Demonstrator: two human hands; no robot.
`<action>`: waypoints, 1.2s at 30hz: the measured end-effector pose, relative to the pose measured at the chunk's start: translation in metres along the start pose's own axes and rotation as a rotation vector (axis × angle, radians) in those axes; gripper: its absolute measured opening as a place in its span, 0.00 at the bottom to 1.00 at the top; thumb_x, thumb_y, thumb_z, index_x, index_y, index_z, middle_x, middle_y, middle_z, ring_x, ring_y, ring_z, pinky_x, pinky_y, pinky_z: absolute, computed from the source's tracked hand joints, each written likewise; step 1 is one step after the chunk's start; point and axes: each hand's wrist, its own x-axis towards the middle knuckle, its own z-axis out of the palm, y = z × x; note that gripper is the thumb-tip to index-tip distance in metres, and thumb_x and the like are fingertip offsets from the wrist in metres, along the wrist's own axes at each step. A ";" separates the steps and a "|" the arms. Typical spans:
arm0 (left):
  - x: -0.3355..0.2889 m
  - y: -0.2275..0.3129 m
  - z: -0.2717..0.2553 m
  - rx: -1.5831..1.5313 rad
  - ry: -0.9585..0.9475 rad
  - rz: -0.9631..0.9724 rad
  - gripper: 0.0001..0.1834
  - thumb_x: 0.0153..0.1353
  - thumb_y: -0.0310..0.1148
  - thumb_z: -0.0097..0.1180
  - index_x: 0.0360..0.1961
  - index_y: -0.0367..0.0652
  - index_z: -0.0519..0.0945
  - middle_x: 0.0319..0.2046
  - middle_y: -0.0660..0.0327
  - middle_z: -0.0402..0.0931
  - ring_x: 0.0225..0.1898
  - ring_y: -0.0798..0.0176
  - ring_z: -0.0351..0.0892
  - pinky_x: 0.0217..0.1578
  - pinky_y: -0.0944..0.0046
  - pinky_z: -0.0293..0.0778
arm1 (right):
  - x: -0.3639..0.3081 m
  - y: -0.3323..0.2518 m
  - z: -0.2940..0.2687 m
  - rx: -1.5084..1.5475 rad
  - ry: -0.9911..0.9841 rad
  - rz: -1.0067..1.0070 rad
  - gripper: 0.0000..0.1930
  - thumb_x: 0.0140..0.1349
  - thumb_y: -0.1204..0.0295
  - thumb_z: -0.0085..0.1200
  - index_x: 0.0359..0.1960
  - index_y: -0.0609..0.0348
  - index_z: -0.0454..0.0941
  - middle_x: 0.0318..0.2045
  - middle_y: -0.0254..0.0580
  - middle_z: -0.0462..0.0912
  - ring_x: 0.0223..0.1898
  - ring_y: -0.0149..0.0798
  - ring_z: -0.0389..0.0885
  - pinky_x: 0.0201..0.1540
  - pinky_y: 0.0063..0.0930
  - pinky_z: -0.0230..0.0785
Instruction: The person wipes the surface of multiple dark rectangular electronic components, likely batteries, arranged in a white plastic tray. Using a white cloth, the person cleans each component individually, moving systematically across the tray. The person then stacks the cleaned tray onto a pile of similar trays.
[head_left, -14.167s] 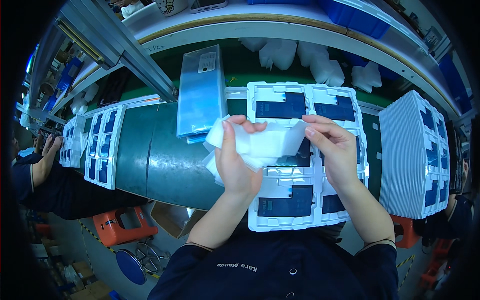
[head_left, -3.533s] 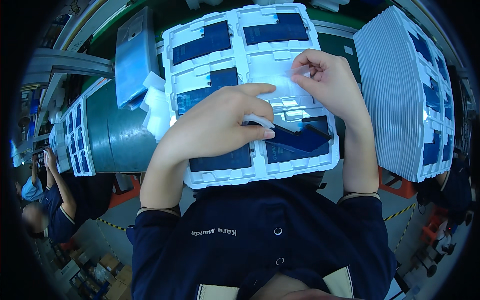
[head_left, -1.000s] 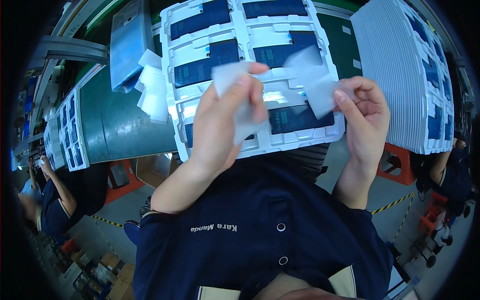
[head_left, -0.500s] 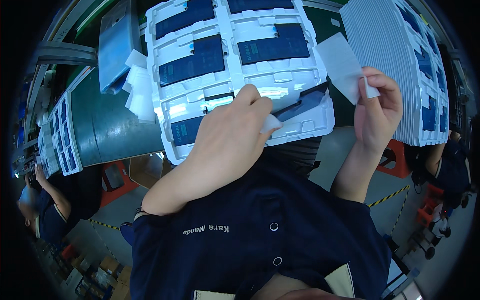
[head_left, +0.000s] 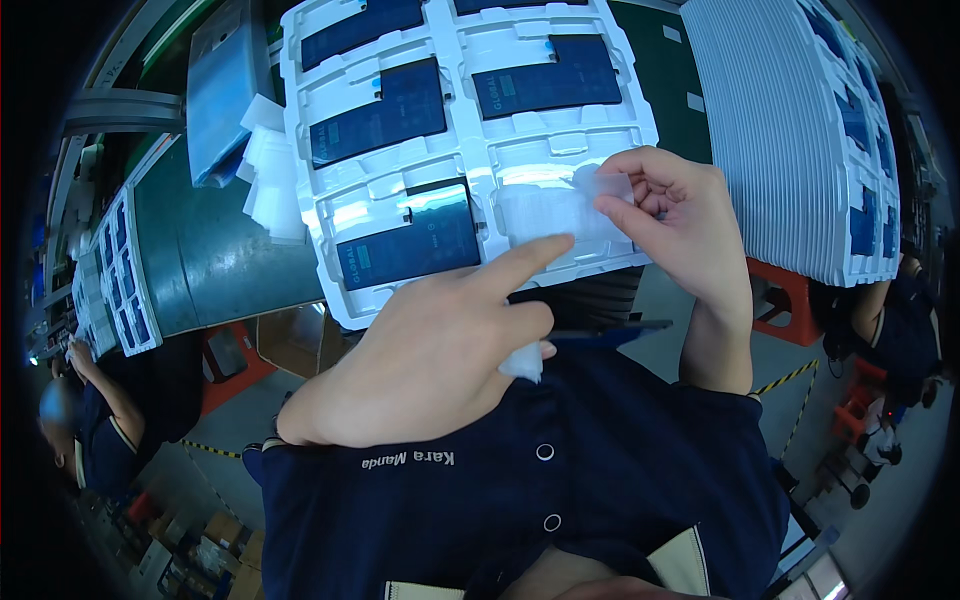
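My left hand (head_left: 440, 335) is closed on a dark, flat L-shaped battery (head_left: 615, 334), seen nearly edge-on in front of the tray. White material (head_left: 524, 363), wipe or finger cover, shows at its fingertips, and its index finger points over the tray's near edge. My right hand (head_left: 685, 215) pinches a thin translucent white sheet (head_left: 545, 212) by its right end. That sheet lies in the near right compartment of the white plastic tray (head_left: 390, 187). Similar batteries rest in the other compartments, such as the near left battery (head_left: 410, 240) and the one behind it (head_left: 375, 115).
Left of the tray lie a pile of white sheets (head_left: 272, 185) and a clear blue plastic bag (head_left: 230, 110). A tall stack of white trays (head_left: 765, 150) stands at right on the green table (head_left: 220, 250). Co-workers sit at both sides, near red stools (head_left: 235, 365).
My left hand has drawn the battery out of the near right compartment, toward me. My right hand has brought the white sheet leftward and down into that compartment.
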 end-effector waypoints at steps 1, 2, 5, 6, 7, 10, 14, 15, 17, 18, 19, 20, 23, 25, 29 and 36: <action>0.002 -0.004 0.002 -0.002 -0.009 -0.010 0.10 0.50 0.30 0.63 0.22 0.38 0.74 0.58 0.52 0.69 0.31 0.48 0.79 0.31 0.56 0.74 | 0.000 -0.002 -0.001 -0.015 0.014 0.012 0.10 0.52 0.81 0.61 0.36 0.66 0.79 0.23 0.35 0.77 0.21 0.19 0.71 0.24 0.14 0.64; 0.004 -0.008 0.004 -0.005 -0.018 -0.021 0.10 0.50 0.29 0.63 0.22 0.38 0.74 0.59 0.52 0.68 0.32 0.47 0.79 0.32 0.56 0.75 | -0.001 -0.003 -0.002 -0.029 0.027 0.024 0.10 0.51 0.80 0.61 0.36 0.65 0.79 0.22 0.38 0.79 0.20 0.22 0.72 0.24 0.16 0.66; 0.006 -0.012 0.008 0.006 -0.031 -0.052 0.08 0.49 0.26 0.61 0.23 0.37 0.74 0.60 0.50 0.67 0.34 0.45 0.79 0.33 0.55 0.75 | 0.001 0.002 -0.001 -0.002 0.024 0.014 0.09 0.51 0.79 0.61 0.36 0.64 0.79 0.21 0.37 0.78 0.20 0.22 0.72 0.24 0.17 0.66; 0.006 -0.013 0.009 0.013 -0.033 -0.062 0.07 0.49 0.26 0.61 0.23 0.37 0.74 0.60 0.50 0.67 0.34 0.44 0.79 0.33 0.55 0.75 | 0.001 0.002 -0.001 -0.026 0.026 0.007 0.09 0.51 0.79 0.61 0.36 0.64 0.80 0.21 0.38 0.77 0.20 0.23 0.72 0.24 0.17 0.66; 0.006 -0.012 0.008 0.012 -0.043 -0.073 0.07 0.48 0.25 0.61 0.23 0.37 0.74 0.60 0.49 0.67 0.35 0.44 0.79 0.33 0.55 0.75 | 0.002 0.001 0.000 -0.049 0.030 0.000 0.09 0.51 0.79 0.61 0.36 0.63 0.80 0.20 0.38 0.77 0.19 0.25 0.73 0.23 0.18 0.66; 0.006 -0.011 0.006 0.005 -0.051 -0.092 0.07 0.48 0.25 0.61 0.23 0.37 0.74 0.58 0.49 0.69 0.35 0.44 0.79 0.34 0.56 0.75 | 0.002 -0.003 -0.001 -0.141 0.028 -0.030 0.11 0.50 0.79 0.61 0.37 0.61 0.79 0.21 0.39 0.77 0.19 0.29 0.73 0.24 0.21 0.66; 0.006 -0.011 0.004 -0.032 -0.027 -0.089 0.07 0.50 0.26 0.61 0.25 0.36 0.75 0.54 0.47 0.73 0.35 0.43 0.79 0.35 0.56 0.74 | 0.002 -0.002 0.003 -0.237 0.108 -0.154 0.19 0.46 0.83 0.64 0.43 0.59 0.79 0.26 0.32 0.73 0.19 0.19 0.61 0.20 0.14 0.56; 0.007 -0.012 0.002 -0.045 -0.026 -0.090 0.07 0.51 0.26 0.61 0.26 0.36 0.75 0.53 0.47 0.73 0.35 0.43 0.79 0.35 0.56 0.74 | 0.002 -0.003 0.003 -0.282 0.167 -0.180 0.21 0.46 0.83 0.64 0.44 0.59 0.79 0.28 0.33 0.74 0.19 0.20 0.61 0.20 0.13 0.56; 0.009 -0.017 -0.003 -0.052 -0.017 -0.055 0.07 0.52 0.27 0.61 0.28 0.36 0.76 0.50 0.47 0.75 0.35 0.43 0.79 0.35 0.57 0.74 | 0.003 -0.007 0.002 -0.373 0.286 -0.229 0.24 0.45 0.83 0.64 0.47 0.57 0.78 0.31 0.34 0.75 0.20 0.21 0.61 0.21 0.13 0.57; 0.011 -0.020 -0.005 -0.055 -0.013 -0.037 0.08 0.53 0.28 0.61 0.29 0.35 0.76 0.49 0.48 0.76 0.36 0.42 0.79 0.35 0.57 0.74 | 0.000 -0.009 -0.004 -0.399 0.327 -0.210 0.24 0.45 0.83 0.64 0.47 0.57 0.78 0.33 0.36 0.77 0.22 0.25 0.64 0.23 0.16 0.60; 0.014 -0.022 -0.006 -0.064 0.002 -0.036 0.08 0.53 0.28 0.61 0.29 0.35 0.76 0.46 0.49 0.77 0.36 0.43 0.79 0.35 0.57 0.74 | -0.006 -0.010 -0.013 -0.427 0.367 -0.194 0.24 0.44 0.83 0.63 0.47 0.57 0.78 0.34 0.39 0.78 0.23 0.29 0.68 0.25 0.20 0.63; 0.018 -0.023 -0.007 -0.070 0.022 -0.042 0.08 0.54 0.27 0.60 0.30 0.34 0.77 0.43 0.50 0.77 0.36 0.43 0.79 0.35 0.57 0.74 | -0.011 -0.013 -0.020 -0.450 0.403 -0.182 0.24 0.44 0.83 0.63 0.47 0.57 0.77 0.35 0.41 0.79 0.25 0.33 0.71 0.26 0.23 0.66; 0.034 -0.024 -0.005 -0.090 0.106 -0.061 0.08 0.54 0.25 0.59 0.33 0.32 0.76 0.37 0.53 0.74 0.35 0.46 0.80 0.35 0.58 0.74 | -0.047 -0.026 -0.032 -0.304 0.890 -0.291 0.15 0.53 0.85 0.60 0.43 0.64 0.80 0.36 0.41 0.82 0.29 0.26 0.76 0.30 0.17 0.68; 0.037 -0.025 0.004 -0.058 0.174 -0.103 0.08 0.54 0.24 0.59 0.34 0.32 0.76 0.35 0.55 0.70 0.34 0.48 0.80 0.33 0.59 0.74 | -0.077 -0.016 -0.065 -0.289 1.108 -0.528 0.09 0.60 0.83 0.52 0.42 0.72 0.77 0.36 0.51 0.81 0.34 0.33 0.79 0.35 0.21 0.71; 0.039 -0.023 0.017 0.116 0.247 -0.155 0.08 0.53 0.22 0.59 0.35 0.33 0.76 0.37 0.55 0.67 0.31 0.53 0.79 0.29 0.58 0.72 | -0.097 -0.004 -0.105 -0.083 1.500 -0.508 0.15 0.66 0.76 0.47 0.51 0.76 0.68 0.50 0.58 0.72 0.50 0.44 0.73 0.52 0.30 0.67; 0.039 -0.026 0.030 0.308 0.370 -0.150 0.12 0.51 0.25 0.63 0.39 0.38 0.78 0.34 0.57 0.66 0.26 0.55 0.76 0.27 0.59 0.70 | -0.118 0.024 -0.130 0.480 1.200 -0.045 0.34 0.71 0.61 0.39 0.68 0.71 0.40 0.69 0.62 0.42 0.69 0.45 0.50 0.69 0.35 0.46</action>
